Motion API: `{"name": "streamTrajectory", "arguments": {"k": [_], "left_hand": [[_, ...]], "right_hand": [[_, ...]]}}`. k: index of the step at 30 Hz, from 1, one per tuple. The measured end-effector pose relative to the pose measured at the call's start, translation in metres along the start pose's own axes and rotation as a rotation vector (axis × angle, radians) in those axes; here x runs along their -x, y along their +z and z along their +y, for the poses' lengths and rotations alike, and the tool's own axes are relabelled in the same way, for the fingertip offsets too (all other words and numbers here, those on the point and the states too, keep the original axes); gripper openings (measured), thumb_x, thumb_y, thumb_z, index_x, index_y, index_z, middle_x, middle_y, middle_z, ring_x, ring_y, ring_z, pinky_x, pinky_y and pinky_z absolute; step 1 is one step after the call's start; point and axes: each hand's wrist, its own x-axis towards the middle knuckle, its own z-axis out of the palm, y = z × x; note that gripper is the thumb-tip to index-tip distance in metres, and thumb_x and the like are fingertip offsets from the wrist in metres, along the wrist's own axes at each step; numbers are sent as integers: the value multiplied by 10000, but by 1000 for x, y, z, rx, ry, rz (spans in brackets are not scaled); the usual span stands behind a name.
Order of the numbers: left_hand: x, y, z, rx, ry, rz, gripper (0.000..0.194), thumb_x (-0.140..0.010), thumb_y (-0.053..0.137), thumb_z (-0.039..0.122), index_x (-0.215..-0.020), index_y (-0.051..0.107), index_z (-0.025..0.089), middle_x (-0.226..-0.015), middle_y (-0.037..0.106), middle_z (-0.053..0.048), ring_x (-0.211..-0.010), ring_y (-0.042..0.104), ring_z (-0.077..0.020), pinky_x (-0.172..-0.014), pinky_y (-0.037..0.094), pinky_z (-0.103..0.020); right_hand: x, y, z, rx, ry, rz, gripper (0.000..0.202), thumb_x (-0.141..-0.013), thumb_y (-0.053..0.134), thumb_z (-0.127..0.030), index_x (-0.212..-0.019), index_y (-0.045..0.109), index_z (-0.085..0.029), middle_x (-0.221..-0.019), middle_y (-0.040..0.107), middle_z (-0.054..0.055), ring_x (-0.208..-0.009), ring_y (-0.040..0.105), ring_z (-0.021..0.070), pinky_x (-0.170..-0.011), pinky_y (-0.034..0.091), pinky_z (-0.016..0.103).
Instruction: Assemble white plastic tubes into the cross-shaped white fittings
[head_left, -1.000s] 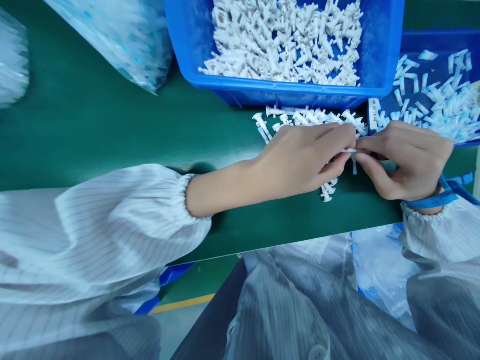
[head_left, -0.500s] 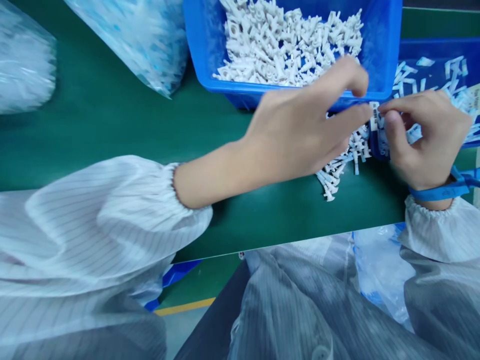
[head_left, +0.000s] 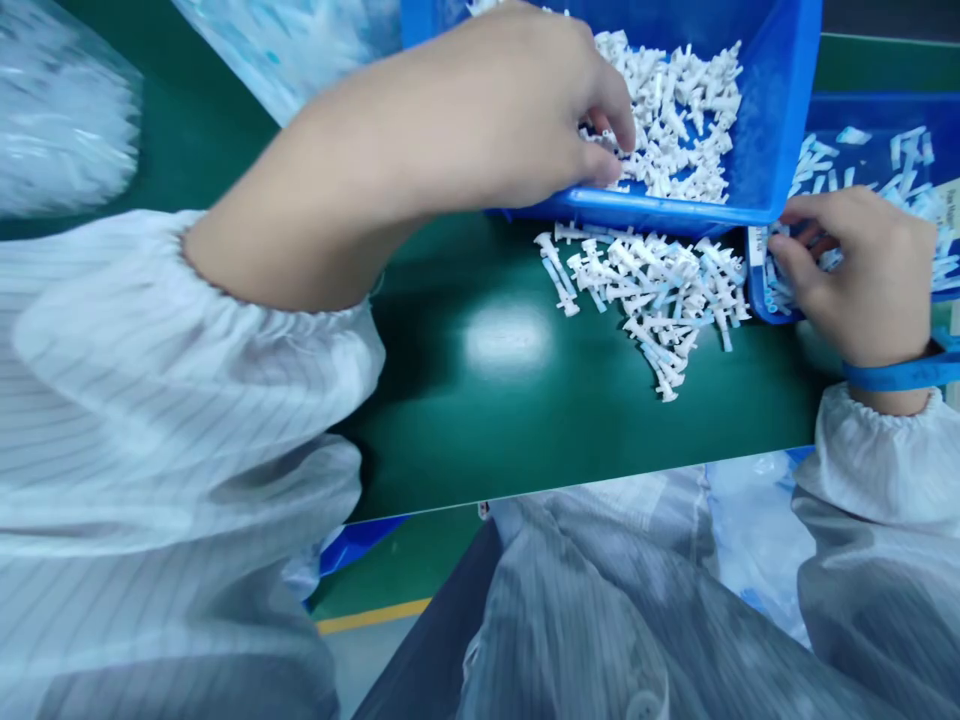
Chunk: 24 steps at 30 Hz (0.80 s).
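My left hand [head_left: 555, 110] reaches over the front wall of a large blue bin [head_left: 795, 110], among the white plastic fittings [head_left: 675, 100] inside. Its fingers are bent downward, with thumb and forefinger apart and nothing visible between their tips; the other fingers are partly hidden. On the right, my right hand [head_left: 870, 265] hovers at a small blue tray [head_left: 759, 290] of pale-blue and white tube pieces [head_left: 780, 290]. A gap shows between its curled forefinger and thumb, and no piece is visible there. Below the bin lies a pile of white fittings joined to pale-blue tubes [head_left: 652, 285].
Behind my right hand stands another blue tray [head_left: 870, 105] holding pale-blue pieces. Clear plastic bags [head_left: 67, 120] of parts lie at the upper left. The green work surface [head_left: 465, 430] ends at a straight front edge near my lap.
My left hand has moved from beside my right hand leftward and up into the bin, uncovering the pile. My right hand has lowered slightly over the small tray, its fingertips parting.
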Motion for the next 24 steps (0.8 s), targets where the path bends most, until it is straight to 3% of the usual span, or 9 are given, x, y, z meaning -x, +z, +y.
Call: {"name": "streamTrajectory", "arguments": {"k": [4,8,11,14,19,22,24], "left_hand": [[0,1,-5,-5,19,50,282,-906,579,216,-1150,707,156,-1044,685,6,-1091,637,-211,-1014,495,-437],[0,3,-5,13,24,100,221,-881,665,190,-1089,733,165,-998,721,-2,-987,660,-190,-962,552,-366],[-2,5,-5,4,22,113,280,-866,693,187,-1142,703,145,-1045,707,-20,-1043,651,-242,-984,527,-434],[-3,6,-5,2,59,149,377,-851,698,134,-1221,641,93,-1077,680,-66,-1084,637,-313,-971,494,-531],[0,4,-3,38,169,274,302,-938,476,124,-1166,618,-17,-1156,636,-174,-1137,596,-314,-964,433,-537],[7,2,9,146,237,405,541,-947,199,242,-1187,563,-79,-1139,588,-136,-1127,584,-247,-906,407,-502],[15,4,20,179,266,459,697,-896,29,270,-1200,547,-85,-1127,546,-107,-1156,571,-254,-863,399,-464]], "right_hand": [[0,-3,-2,-66,53,46,285,-720,739,-78,-954,721,-239,-803,740,21,-592,649,139,-559,472,265],[-2,-7,0,-98,122,101,222,-777,705,-106,-971,745,-207,-849,741,74,-625,663,143,-548,500,245],[-2,-10,-1,-108,156,110,225,-855,650,-147,-1050,751,-191,-960,745,123,-707,682,171,-594,531,269],[-2,-11,-3,-197,176,171,243,-866,640,-160,-1070,759,-222,-980,754,98,-815,712,217,-645,558,309],[-1,-7,-5,-422,216,204,249,-878,643,-145,-1025,770,-302,-968,763,16,-939,721,237,-834,590,401],[-1,-5,-4,-559,227,235,213,-857,690,-163,-1004,775,-292,-999,757,22,-844,730,211,-761,614,380],[-1,-5,-4,-630,208,238,230,-829,725,-156,-1008,774,-291,-1010,755,17,-848,732,200,-745,624,360]]}}
